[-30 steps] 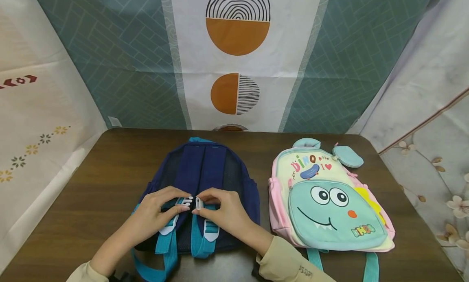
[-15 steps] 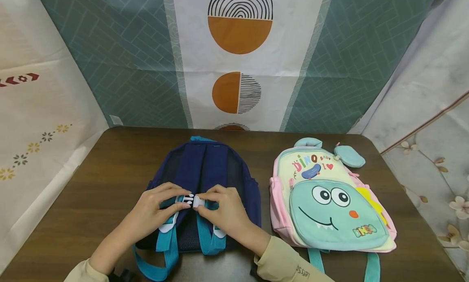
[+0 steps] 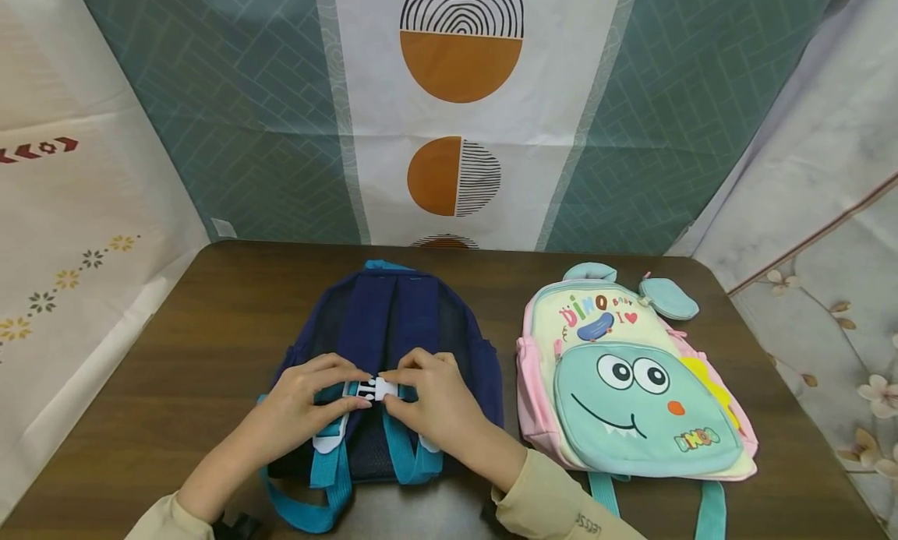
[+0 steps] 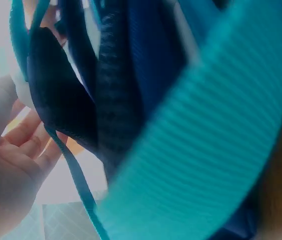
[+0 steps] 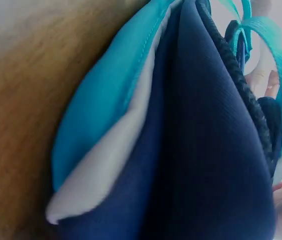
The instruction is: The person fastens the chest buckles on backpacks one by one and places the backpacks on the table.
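Note:
A navy backpack (image 3: 386,322) lies on the table with its strap side up. Across its straps sits a white side-release buckle in two halves. My left hand (image 3: 319,392) pinches the pronged half (image 3: 365,390) between thumb and fingers. The socket half (image 3: 384,388) is pinched by my right hand (image 3: 435,400). Prong tips reach the mouth of the socket, with dark gaps between the prongs still showing. In the left wrist view, a loose turquoise strap (image 4: 195,135) crosses in front and hides the buckle. The right wrist view is mostly the backpack's side (image 5: 210,110).
A cream, pink and mint dinosaur backpack (image 3: 645,400) lies to the right, its mint straps (image 3: 712,509) hanging toward the near edge. Turquoise webbing (image 3: 316,513) loops below the navy backpack. The brown table (image 3: 175,384) ends at a patterned cloth backdrop.
My right hand has brought the socket half to the left against the prongs, closing the gap between the two halves. The dinosaur backpack stays in place.

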{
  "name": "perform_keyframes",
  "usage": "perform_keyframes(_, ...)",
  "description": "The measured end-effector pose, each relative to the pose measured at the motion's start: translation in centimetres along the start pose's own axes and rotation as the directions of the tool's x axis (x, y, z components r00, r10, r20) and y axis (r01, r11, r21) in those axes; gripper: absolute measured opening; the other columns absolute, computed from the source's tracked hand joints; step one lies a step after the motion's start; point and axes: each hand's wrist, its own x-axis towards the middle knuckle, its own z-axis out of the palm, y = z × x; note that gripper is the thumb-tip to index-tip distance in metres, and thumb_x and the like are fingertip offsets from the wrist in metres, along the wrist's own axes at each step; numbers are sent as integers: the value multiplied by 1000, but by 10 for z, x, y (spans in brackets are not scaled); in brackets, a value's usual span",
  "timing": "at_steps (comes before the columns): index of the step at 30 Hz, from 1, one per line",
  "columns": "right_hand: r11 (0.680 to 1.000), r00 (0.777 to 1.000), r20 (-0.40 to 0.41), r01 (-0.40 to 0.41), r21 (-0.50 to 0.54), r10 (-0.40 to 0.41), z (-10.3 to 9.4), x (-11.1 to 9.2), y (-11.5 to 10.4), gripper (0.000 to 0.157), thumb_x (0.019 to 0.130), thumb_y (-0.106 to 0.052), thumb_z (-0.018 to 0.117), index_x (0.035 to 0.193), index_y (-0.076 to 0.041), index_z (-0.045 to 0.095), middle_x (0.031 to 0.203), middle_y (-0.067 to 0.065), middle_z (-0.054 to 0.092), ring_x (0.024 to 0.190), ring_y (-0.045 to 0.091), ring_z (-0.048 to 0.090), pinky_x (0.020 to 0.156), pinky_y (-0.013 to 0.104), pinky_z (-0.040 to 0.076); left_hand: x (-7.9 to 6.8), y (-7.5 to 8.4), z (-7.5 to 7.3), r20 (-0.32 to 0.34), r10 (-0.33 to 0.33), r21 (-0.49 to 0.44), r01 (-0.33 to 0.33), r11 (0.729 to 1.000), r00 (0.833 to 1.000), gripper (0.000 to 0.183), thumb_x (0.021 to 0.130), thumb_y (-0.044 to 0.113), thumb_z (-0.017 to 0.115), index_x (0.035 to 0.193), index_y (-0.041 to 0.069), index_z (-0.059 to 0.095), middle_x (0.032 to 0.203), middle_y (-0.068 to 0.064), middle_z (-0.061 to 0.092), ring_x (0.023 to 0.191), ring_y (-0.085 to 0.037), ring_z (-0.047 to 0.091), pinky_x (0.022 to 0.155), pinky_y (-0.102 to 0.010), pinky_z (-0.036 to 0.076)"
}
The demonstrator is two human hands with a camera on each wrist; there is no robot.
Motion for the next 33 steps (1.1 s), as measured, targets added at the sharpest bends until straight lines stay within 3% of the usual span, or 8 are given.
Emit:
perform_keyframes(3, 999, 999, 41, -20, -34, 21, -4, 0, -3, 25, 84, -24, 69, 107, -16, 72, 95, -3, 60, 82, 11, 53, 84, 32, 37, -1, 0, 2, 3, 7, -2, -7, 1000, 1000, 28, 75, 12, 77, 102, 16, 70, 97, 8, 63, 83, -5, 60, 66, -20, 52)
perform_keyframes(8, 999, 998, 27, -49, -20, 49, -5, 1, -2, 25, 83, -24, 71, 107, -16, 73, 95, -3, 60, 84, 13, 52, 84, 32, 38, 0, -3, 4, -36, 28, -18, -28, 999, 999, 34, 71, 5, 78, 102, 15, 69, 97, 7, 63, 82, -6, 61, 66, -20, 52)
perform_keyframes(14, 1000, 1000, 9, -5, -28, 5, 0, 6, 0, 27, 82, -24, 71, 107, -14, 72, 92, -4, 59, 80, 10, 52, 84, 31, 38, 4, -5, 3, -43, 44, -19, -45, 999, 998, 36, 70, 0, 78, 103, 12, 69, 98, 5, 63, 84, -8, 61, 66, -21, 53)
perform_keyframes(22, 1000, 997, 70, 26, -2, -26, 6, 11, -7, 33, 86, -27, 69, 114, -10, 68, 96, -3, 58, 78, 6, 52, 82, 26, 39, 3, -9, -5, -14, 90, -14, -90, 996, 996, 36, 71, -2, 76, 104, 11, 69, 98, 4, 61, 82, -7, 60, 65, -12, 47)
perform_keyframes(27, 994, 992, 100, 74, 78, -82, 8, 12, -8, 44, 85, -28, 69, 123, -7, 62, 101, 0, 59, 83, 5, 57, 75, 11, 42, -1, -15, -13, -48, 101, -2, -101, 995, 994, 38, 67, -2, 78, 102, 11, 71, 98, 3, 64, 84, -10, 62, 69, -9, 46)
perform_keyframes(33, 964, 997, -28, 82, 251, -78, 10, 12, -4, 45, 81, -25, 72, 120, -5, 63, 102, 4, 68, 91, 6, 64, 74, 7, 46, 2, -19, -20, -43, 101, 25, -100, 995, 994, 40, 65, -2, 79, 103, 9, 70, 98, 1, 68, 90, -14, 64, 79, -8, 45)
